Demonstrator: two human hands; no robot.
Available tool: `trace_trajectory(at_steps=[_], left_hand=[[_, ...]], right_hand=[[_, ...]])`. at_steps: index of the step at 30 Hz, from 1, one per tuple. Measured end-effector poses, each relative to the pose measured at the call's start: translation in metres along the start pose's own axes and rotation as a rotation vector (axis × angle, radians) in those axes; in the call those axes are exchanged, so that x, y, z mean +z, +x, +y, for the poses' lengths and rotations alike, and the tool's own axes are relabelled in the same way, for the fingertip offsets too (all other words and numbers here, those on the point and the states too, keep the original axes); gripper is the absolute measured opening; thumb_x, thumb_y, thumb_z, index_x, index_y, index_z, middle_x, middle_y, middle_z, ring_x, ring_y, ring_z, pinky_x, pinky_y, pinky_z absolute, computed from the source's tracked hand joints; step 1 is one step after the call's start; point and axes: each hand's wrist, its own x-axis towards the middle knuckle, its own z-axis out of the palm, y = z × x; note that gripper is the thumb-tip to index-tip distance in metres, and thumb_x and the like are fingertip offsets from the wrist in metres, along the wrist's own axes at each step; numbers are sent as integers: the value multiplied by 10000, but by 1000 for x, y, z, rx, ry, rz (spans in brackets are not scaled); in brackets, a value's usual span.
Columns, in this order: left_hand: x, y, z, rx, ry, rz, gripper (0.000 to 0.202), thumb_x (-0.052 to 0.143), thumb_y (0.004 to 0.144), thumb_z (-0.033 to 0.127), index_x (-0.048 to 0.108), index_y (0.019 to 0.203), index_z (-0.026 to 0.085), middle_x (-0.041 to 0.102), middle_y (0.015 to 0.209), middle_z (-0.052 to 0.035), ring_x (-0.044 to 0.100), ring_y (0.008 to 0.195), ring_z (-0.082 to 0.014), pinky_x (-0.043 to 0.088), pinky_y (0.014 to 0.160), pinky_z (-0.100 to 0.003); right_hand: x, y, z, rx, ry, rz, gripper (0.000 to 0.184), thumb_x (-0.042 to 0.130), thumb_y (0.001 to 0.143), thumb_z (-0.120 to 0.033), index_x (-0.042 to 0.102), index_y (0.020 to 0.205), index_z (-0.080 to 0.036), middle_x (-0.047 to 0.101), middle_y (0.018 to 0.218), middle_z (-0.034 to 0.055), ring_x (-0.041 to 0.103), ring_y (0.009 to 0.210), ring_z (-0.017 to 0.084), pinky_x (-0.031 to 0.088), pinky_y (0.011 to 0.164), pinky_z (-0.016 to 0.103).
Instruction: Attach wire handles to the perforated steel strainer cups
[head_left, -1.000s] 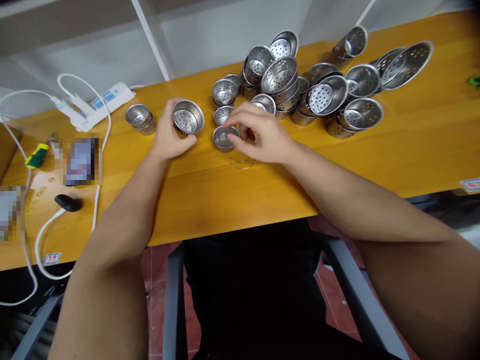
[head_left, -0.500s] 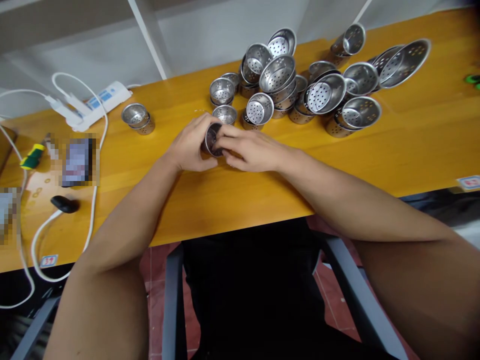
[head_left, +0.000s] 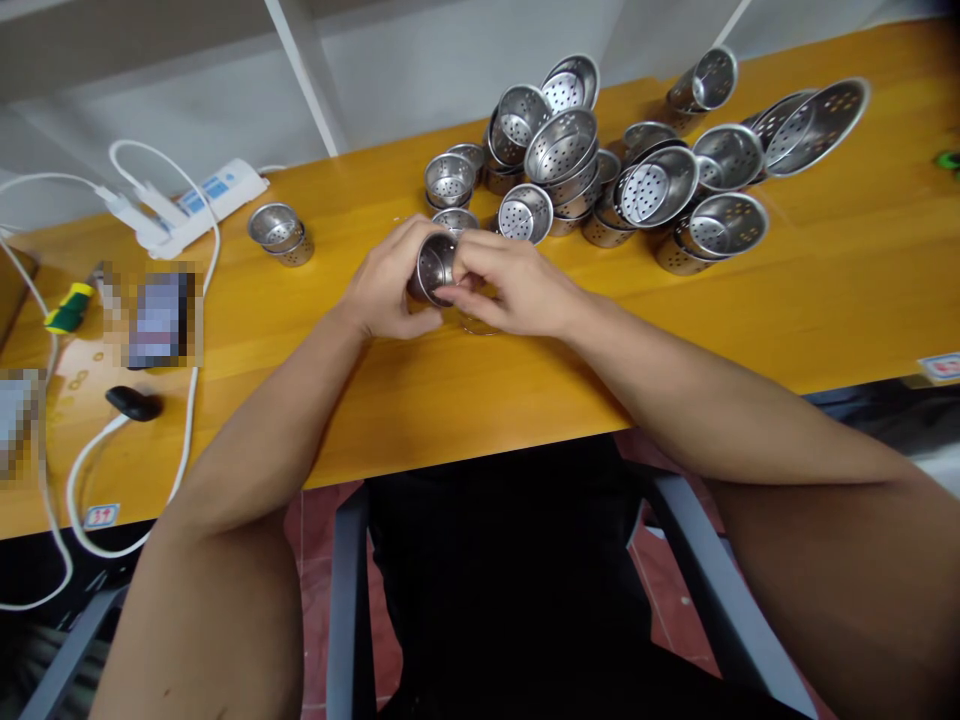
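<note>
A small perforated metal cup (head_left: 435, 268) is tilted in front of me, its mouth turned toward my right side. My left hand (head_left: 394, 280) wraps round its outer wall, thumb below. My right hand (head_left: 517, 285) is at the cup's right rim with thumb and fingers drawn together in a pinch. What they grip is hidden, though a thin curved wire-like line (head_left: 480, 328) shows beneath that hand. Just behind the held cup stands another perforated cup (head_left: 455, 222), with a tilted cup (head_left: 525, 213) to its right.
Several stacked perforated cups (head_left: 562, 145) crowd the back of the wooden table (head_left: 465, 400), and more cups (head_left: 724, 225) stand at right. A short stack (head_left: 281, 235) is at left, near a power strip (head_left: 202, 210), white cables, a screwdriver (head_left: 69, 308) and a blurred phone (head_left: 159, 320).
My right fingers have drawn back from inside the cup to its right rim and pinched together. The thin line has come into view below them. My left hand keeps its hold.
</note>
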Motion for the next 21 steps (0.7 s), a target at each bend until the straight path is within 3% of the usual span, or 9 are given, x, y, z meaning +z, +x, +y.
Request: trace_trajectory(at_steps=[4, 8, 10, 12, 15, 17, 19, 21], left_hand=[[5, -1, -3, 52, -7, 35, 732, 804, 797, 585, 609, 1462, 349, 732, 1203, -103, 788, 1058, -398, 727, 878, -630], [-7, -9, -23, -97, 103, 60, 803, 836, 890, 782, 568, 1526, 372, 753, 1361, -103, 793, 1230, -393, 707, 1043, -651], [-24, -18, -42, -263, 236, 199, 930, 867, 891, 853, 497, 1590, 364, 712, 1520, -105, 720, 1436, -422, 601, 1229, -713], [-46, -31, -65, -368, 346, 391, 892, 838, 1019, 801, 409, 1651, 341, 624, 1687, -100, 563, 1637, -369, 422, 1384, -711], [-81, -54, -96, -381, 472, 563, 826, 688, 1178, 773, 303, 1685, 247, 575, 1733, -110, 408, 1717, -263, 237, 1383, -704], [-98, -68, -111, -442, 524, 585, 797, 546, 1181, 883, 406, 1593, 214, 669, 1581, -103, 164, 1836, -300, 147, 1311, -743], [-106, -79, -120, -499, 500, 604, 790, 563, 1132, 940, 510, 1459, 223, 727, 1457, -79, 96, 1846, -324, 126, 1282, -751], [-107, -87, -128, -467, 372, 408, 689, 493, 1187, 887, 548, 1385, 229, 758, 1414, -68, 76, 1850, -310, 104, 1295, -758]], right_hand=[[-6, 0, -3, 159, 199, 125, 726, 529, 1221, -941, 649, 1025, -253, 612, 899, 64, 595, 830, 272, 523, 779, 423], [-18, -2, -4, 133, 313, 114, 734, 584, 1196, -960, 657, 994, -258, 637, 864, 50, 581, 747, 243, 491, 708, 393], [-21, -3, -2, 68, 272, 6, 637, 690, 1218, -831, 667, 966, -247, 654, 860, 36, 572, 730, 218, 461, 708, 371], [-21, -6, 2, 4, 188, -173, 527, 758, 1224, -662, 676, 932, -231, 676, 858, 22, 565, 723, 192, 422, 716, 351], [-18, -8, 10, -11, 69, -385, 374, 772, 1189, -491, 708, 941, -218, 729, 907, 26, 577, 738, 181, 380, 727, 342], [-16, -8, 13, 12, 37, -421, 311, 776, 1166, -464, 740, 985, -214, 760, 963, 41, 595, 754, 188, 381, 735, 341], [-16, -8, 14, 19, 34, -402, 301, 776, 1164, -473, 761, 1019, -209, 784, 1014, 55, 614, 768, 194, 395, 750, 341], [-17, -8, 13, 18, 49, -368, 303, 768, 1174, -472, 768, 1030, -205, 794, 1032, 63, 631, 779, 198, 406, 762, 341]])
